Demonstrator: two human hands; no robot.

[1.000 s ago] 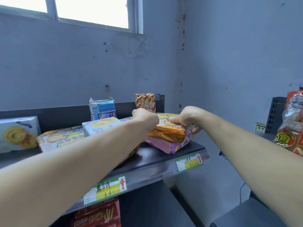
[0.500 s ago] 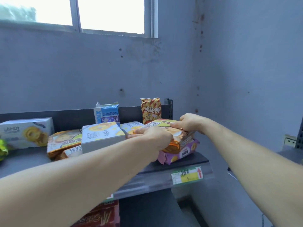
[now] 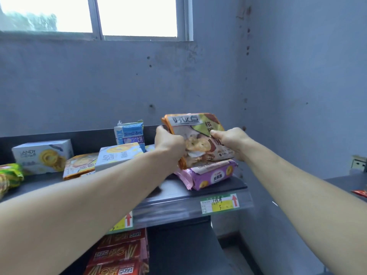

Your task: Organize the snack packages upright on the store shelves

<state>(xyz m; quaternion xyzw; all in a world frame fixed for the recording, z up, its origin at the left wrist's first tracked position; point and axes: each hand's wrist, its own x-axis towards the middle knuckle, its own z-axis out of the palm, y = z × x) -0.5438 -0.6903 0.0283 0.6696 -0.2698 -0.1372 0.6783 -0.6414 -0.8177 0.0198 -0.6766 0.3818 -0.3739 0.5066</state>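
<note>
An orange snack package (image 3: pixel 198 133) with pictured biscuits stands tilted upright at the right end of the dark top shelf (image 3: pixel 208 187). My left hand (image 3: pixel 168 143) grips its left edge and my right hand (image 3: pixel 230 141) grips its right side. Its lower edge rests on a purple biscuit package (image 3: pixel 210 175) lying flat. A blue and white carton (image 3: pixel 130 133) stands upright behind. A white cookie box (image 3: pixel 117 155) lies tilted over an orange flat package (image 3: pixel 79 165). The striped bag at the back is hidden behind the held package.
Another white cookie box (image 3: pixel 41 155) stands at the left, with a green bag (image 3: pixel 10 175) at the far left edge. Red stick-biscuit boxes (image 3: pixel 119 253) fill the shelf below. Price tags (image 3: pixel 218 203) hang on the shelf lip. A grey wall is close on the right.
The orange package lay flat on the purple one; both hands have tipped it up onto its edge so its front faces me. The camera has shifted right and closer.
</note>
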